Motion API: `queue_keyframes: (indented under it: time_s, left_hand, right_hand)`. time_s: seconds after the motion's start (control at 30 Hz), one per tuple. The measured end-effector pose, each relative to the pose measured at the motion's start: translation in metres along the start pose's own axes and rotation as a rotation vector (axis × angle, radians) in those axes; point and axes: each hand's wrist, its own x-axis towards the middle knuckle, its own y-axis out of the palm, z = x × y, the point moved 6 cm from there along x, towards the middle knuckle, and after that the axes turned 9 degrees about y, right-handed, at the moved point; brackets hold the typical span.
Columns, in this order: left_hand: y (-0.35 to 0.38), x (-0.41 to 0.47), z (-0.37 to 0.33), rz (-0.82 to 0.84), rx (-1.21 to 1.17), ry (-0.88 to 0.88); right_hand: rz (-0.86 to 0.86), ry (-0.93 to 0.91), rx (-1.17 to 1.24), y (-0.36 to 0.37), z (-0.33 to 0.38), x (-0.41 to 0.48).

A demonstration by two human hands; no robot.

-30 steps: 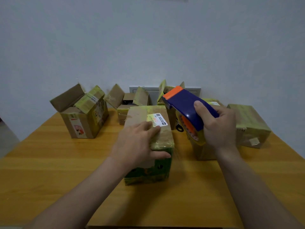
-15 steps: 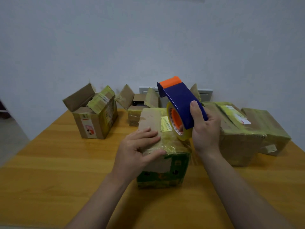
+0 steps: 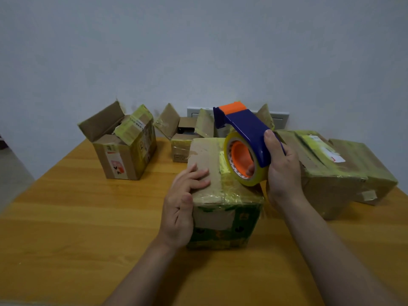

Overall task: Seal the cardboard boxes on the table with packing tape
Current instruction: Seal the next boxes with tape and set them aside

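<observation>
My left hand [image 3: 183, 206] flat on brown cardboard box [image 3: 205, 155] lying 12-to-6; right hand [image 3: 284, 173] grips blue-orange plastic tape dispenser [image 3: 247, 131] at its 3 o'clock edge.

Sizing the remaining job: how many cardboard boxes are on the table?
6: center box under the dispenser; open left box; open back box; near-right taped box; far-right taped box; sixth box, mostly hidden behind it.

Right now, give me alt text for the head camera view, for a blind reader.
A right hand holds a blue tape dispenser over a closed cardboard box on a wooden table, while the left hand steadies its left edge. An open box stands back left, a taped box at right.
</observation>
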Motion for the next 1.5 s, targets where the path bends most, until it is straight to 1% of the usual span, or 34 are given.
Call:
queue_keyframes:
  time_s: [0.17, 0.3, 0.37, 0.43, 0.5, 0.53, 0.6, 0.67, 0.73, 0.8, 0.9, 0.97, 1.03, 1.07, 1.13, 1.2, 1.27, 1.3, 1.37, 1.4, 1.5]
  left_hand:
    - [0.000, -0.007, 0.004, -0.035, -0.024, -0.066]
    - [0.001, -0.004, 0.001, -0.092, -0.042, -0.064]
    - [0.001, -0.003, -0.001, -0.080, -0.028, -0.068]
    - [-0.003, -0.002, -0.001, -0.045, -0.020, -0.126]
    - [-0.007, 0.001, -0.004, -0.016, 0.073, -0.177]
    - [-0.008, 0.003, -0.009, -0.013, 0.169, -0.159]
    - [-0.003, 0.008, -0.025, -0.001, 0.360, -0.049]
    - [0.008, 0.009, -0.035, 0.003, 0.464, 0.066]
    - [0.013, 0.010, -0.038, -0.047, 0.539, 0.140]
    - [0.012, 0.014, -0.036, -0.093, 0.569, 0.174]
    - [0.000, 0.017, -0.028, -0.110, 0.448, 0.183]
    - [-0.013, 0.021, -0.020, -0.090, 0.290, 0.164]
    - [-0.029, 0.032, -0.011, -0.050, 0.137, 0.091]
    - [-0.036, 0.039, -0.009, -0.011, 0.128, 0.058]
    - [-0.046, 0.051, -0.011, 0.068, 0.275, 0.020]
    - [-0.046, 0.052, -0.018, 0.085, 0.406, -0.064]
    - [-0.032, 0.041, -0.030, 0.050, 0.404, -0.149]
    - [-0.023, 0.033, -0.035, 0.041, 0.407, -0.153]
    - [-0.005, 0.018, -0.043, 0.015, 0.463, -0.097]
    - [-0.001, 0.015, -0.044, -0.028, 0.489, -0.076]
    - [-0.006, 0.017, -0.034, -0.182, 0.469, -0.064]
  right_hand:
    - [-0.035, 0.009, 0.047, -0.003, -0.005, -0.002]
    - [-0.035, 0.000, 0.087, -0.003, -0.009, -0.005]
    - [-0.047, -0.007, 0.092, -0.003, -0.010, -0.006]
    - [-0.061, -0.011, 0.100, -0.004, -0.011, -0.008]
    - [-0.065, -0.018, 0.118, -0.005, -0.011, -0.009]
    - [-0.067, -0.020, 0.130, -0.006, -0.011, -0.010]
    - [-0.067, -0.023, 0.144, -0.006, -0.011, -0.011]
    - [-0.061, -0.024, 0.133, -0.005, -0.011, -0.011]
    - [-0.055, -0.018, 0.111, -0.003, -0.010, -0.011]
    - [-0.038, -0.008, 0.096, -0.002, -0.009, -0.011]
    - [-0.010, 0.002, 0.083, -0.002, -0.004, -0.011]
    - [0.023, -0.030, 0.068, -0.003, 0.001, -0.012]
    - [0.038, -0.069, 0.069, -0.003, 0.007, -0.012]
    - [0.033, -0.083, 0.073, -0.003, 0.010, -0.012]
    - [0.011, -0.100, 0.075, -0.002, 0.015, -0.011]
    - [-0.016, -0.094, 0.080, -0.001, 0.014, -0.010]
    - [-0.040, -0.058, 0.086, 0.000, 0.007, -0.009]
    - [-0.057, -0.033, 0.098, 0.000, 0.003, -0.009]
    - [-0.103, 0.007, 0.125, -0.001, -0.003, -0.009]
    - [-0.112, 0.018, 0.128, -0.001, -0.004, -0.009]
    - [-0.045, -0.007, 0.060, 0.007, -0.002, -0.013]
